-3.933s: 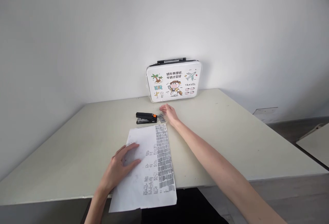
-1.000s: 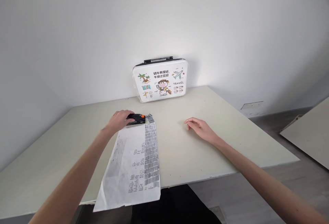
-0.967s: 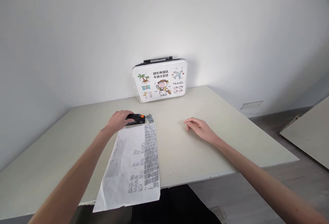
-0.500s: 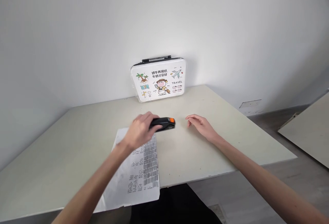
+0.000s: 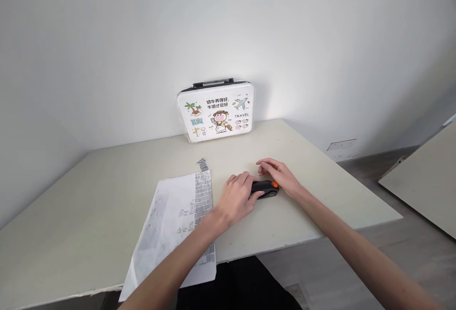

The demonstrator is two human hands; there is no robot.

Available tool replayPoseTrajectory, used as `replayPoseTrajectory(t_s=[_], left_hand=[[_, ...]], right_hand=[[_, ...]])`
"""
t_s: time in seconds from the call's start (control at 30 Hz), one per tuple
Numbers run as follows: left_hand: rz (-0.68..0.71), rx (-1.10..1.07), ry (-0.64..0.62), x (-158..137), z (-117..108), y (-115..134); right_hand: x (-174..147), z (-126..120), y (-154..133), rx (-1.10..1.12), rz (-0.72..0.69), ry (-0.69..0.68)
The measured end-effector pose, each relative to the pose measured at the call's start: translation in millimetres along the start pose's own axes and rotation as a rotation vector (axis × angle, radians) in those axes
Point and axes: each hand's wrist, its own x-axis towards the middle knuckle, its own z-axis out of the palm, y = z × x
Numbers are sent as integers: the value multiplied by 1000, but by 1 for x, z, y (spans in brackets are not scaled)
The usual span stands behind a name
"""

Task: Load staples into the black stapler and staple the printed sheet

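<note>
My left hand is closed around a black stapler with an orange end, low over the table right of the paper. My right hand is just beyond the stapler's orange end. Its fingers are loosely bent, with nothing visible in them. Left of the stapler lies a printed sheet of paper, its right edge covered by rows of grey staple-like marks. My left forearm hides part of the sheet. Small grey strips that look like staples lie at the paper's top right corner.
A white case with cartoon travel pictures and a black handle leans against the wall at the table's back. The pale table has its front edge near my dark-clothed legs. Another pale surface stands at the right.
My left hand has carried the stapler right and down, from over the paper to beside my right hand. The staple strips and more of the paper now show. My right hand has barely moved.
</note>
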Motion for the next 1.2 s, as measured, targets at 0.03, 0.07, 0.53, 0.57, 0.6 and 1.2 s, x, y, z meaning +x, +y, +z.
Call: replayPoseTrajectory(t_s=[0.03, 0.07, 0.53, 0.57, 0.6, 1.2], left_hand=[[-7, -5, 4, 0, 2, 0], [-16, -12, 8, 0, 4, -1], [-132, -124, -6, -19, -11, -28], [-144, -123, -14, -22, -13, -30], [-152, -124, -21, -23, -14, -32], [-262, -43, -58, -47, -64, -94]], right_hand=[[0, 0, 0, -1, 4, -8], [-1, 0, -1, -3, 6, -17], [-1, 1, 7, -76, 12, -70], [-1, 1, 6, -70, 17, -75], [-1, 1, 6, -62, 22, -82], [-2, -1, -1, 50, 58, -68]])
